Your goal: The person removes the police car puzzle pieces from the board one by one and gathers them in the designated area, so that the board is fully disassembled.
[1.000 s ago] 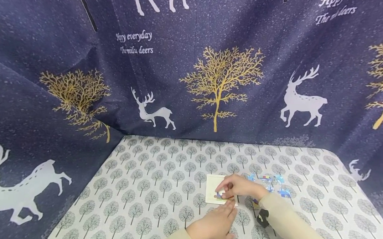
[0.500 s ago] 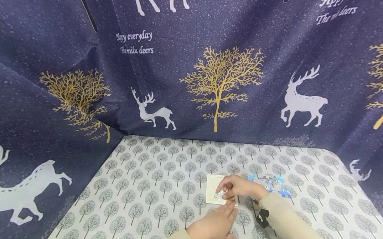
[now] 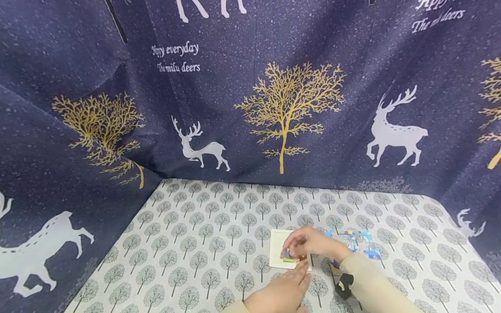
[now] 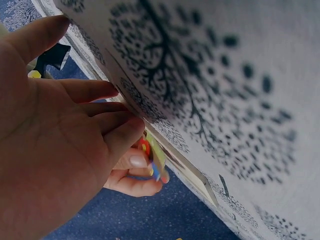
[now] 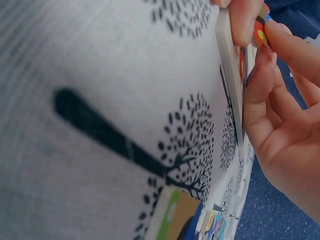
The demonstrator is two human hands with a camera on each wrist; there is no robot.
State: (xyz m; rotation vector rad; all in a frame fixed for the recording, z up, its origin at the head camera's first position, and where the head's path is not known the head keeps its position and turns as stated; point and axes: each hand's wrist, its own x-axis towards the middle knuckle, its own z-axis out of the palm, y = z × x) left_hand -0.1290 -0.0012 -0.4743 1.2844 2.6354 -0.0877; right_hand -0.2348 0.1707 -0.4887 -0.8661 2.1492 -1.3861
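My right hand [image 3: 309, 243] pinches a small, colourful jigsaw piece [image 5: 260, 32] between thumb and fingers. Green, red and blue show on this piece in the left wrist view, where it is tilted close over a pale, flat puzzle board [image 3: 277, 248]. Part of the board is hidden under the right hand. At the board's near edge lie the fingertips of my left hand [image 3: 280, 293], extended and holding nothing. In the right wrist view, red and blue show on the board's face below the pinched piece.
Several blue jigsaw pieces [image 3: 372, 252] lie on the tree-print cloth [image 3: 211, 276] right of the board. A thick piece with green and brown [image 5: 175, 215] lies nearer. Something black [image 3: 344, 286] shows by the right sleeve. A dark blue deer-print curtain [image 3: 252, 105] hangs behind.
In the right fingers the jigsaw piece has turned: blue and then pale white showed before, green and red show now. The left hand has stayed at the board's edge.
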